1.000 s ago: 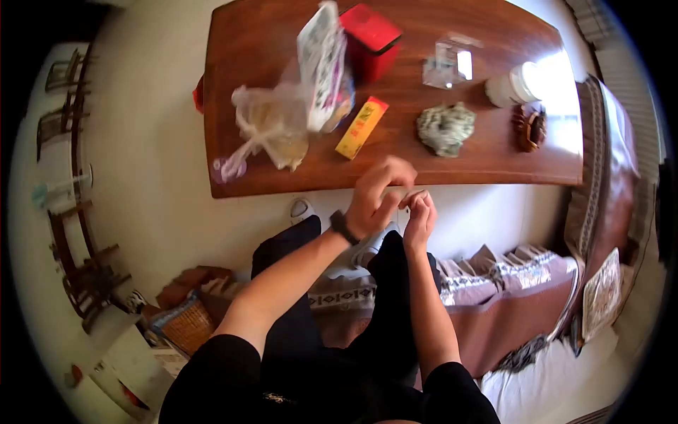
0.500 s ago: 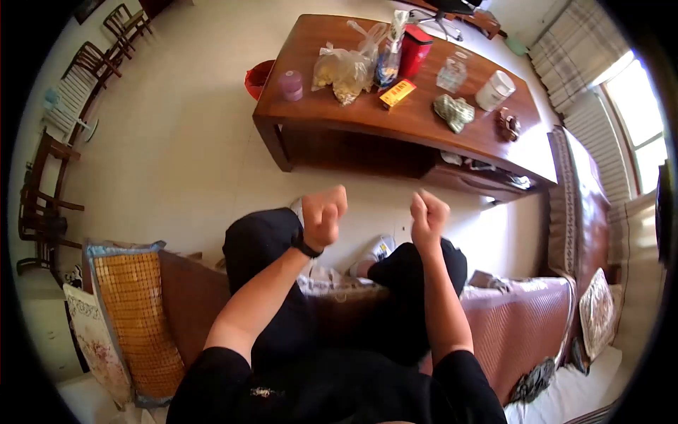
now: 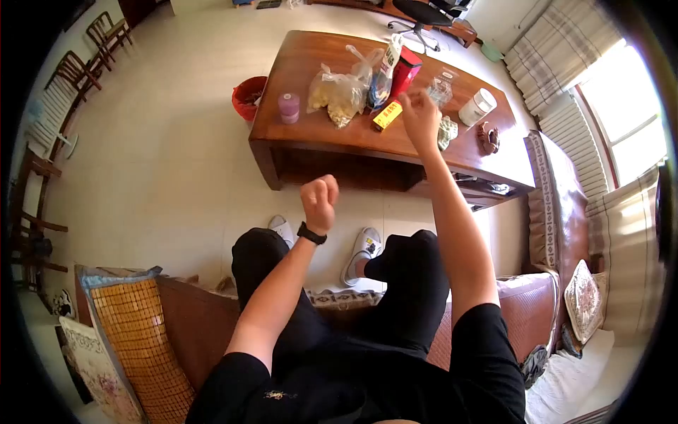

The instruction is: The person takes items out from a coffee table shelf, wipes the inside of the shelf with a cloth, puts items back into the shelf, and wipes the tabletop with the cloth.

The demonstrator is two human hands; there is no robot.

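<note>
Tabletop (image 3: 300, 63) carries a yellow box (image 3: 387, 116), illegibly lettered; left hand (image 3: 320, 203) fisted, right hand (image 3: 422, 121) curled, grip unclear.

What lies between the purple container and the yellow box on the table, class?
The head view shows clear plastic bagging with yellowish contents between the purple container and the yellow box.
</note>
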